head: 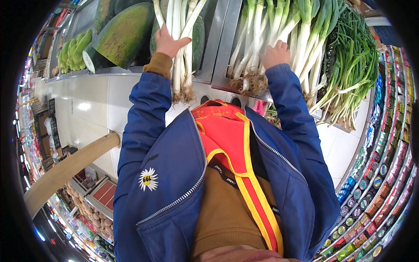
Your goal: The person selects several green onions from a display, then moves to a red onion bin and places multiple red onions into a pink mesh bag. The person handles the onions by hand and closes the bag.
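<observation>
My left hand (171,43) is closed around a bunch of large green onions (177,67), whose white stalks hang down to brown, hairy roots. The bunch passes in front of a dark green melon-like vegetable and over the front edge of the display. On the right, my right hand (277,55) lies with bent fingers on a pile of more large green onions (306,42). Its fingertips are partly hidden against the white stalks, so a firm hold on any of them cannot be made out.
A large cut winter melon (126,34) and pale green gourds (74,49) lie at left on the metal display (220,42). Thin scallions (352,62) overhang at right. A wooden post (72,170) slants at left. Shelves of packaged goods (376,183) curve along the right.
</observation>
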Demonstrator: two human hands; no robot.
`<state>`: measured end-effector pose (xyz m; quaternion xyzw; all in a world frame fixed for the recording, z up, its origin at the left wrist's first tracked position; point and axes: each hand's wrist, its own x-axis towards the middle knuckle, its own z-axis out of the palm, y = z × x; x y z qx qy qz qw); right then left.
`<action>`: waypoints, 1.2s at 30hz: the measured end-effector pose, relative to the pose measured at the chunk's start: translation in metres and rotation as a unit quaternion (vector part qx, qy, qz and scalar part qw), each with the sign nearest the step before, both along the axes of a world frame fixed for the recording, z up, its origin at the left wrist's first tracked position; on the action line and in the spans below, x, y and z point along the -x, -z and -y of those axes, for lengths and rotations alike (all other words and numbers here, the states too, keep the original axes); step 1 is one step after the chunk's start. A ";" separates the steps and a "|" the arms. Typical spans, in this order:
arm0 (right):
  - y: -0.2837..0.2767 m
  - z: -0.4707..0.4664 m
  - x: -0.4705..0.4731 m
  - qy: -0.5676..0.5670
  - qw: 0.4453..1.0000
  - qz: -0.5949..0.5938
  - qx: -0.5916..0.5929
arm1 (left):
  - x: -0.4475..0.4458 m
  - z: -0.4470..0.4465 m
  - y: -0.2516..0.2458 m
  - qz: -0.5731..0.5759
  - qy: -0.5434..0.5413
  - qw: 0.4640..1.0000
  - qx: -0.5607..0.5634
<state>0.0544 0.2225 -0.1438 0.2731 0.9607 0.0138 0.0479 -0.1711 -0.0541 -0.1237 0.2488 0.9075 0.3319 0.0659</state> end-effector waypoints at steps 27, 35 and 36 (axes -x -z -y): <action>0.060 0.018 0.004 0.088 0.938 -0.076 0.328 | -0.008 0.001 -0.003 0.005 -0.020 1.000 -0.009; 0.038 0.040 0.050 0.236 0.941 -0.012 0.243 | -0.013 -0.003 -0.009 0.009 -0.034 0.999 -0.016; 0.034 0.032 0.048 0.233 0.941 -0.009 0.245 | -0.013 -0.002 -0.009 0.009 -0.032 0.999 -0.017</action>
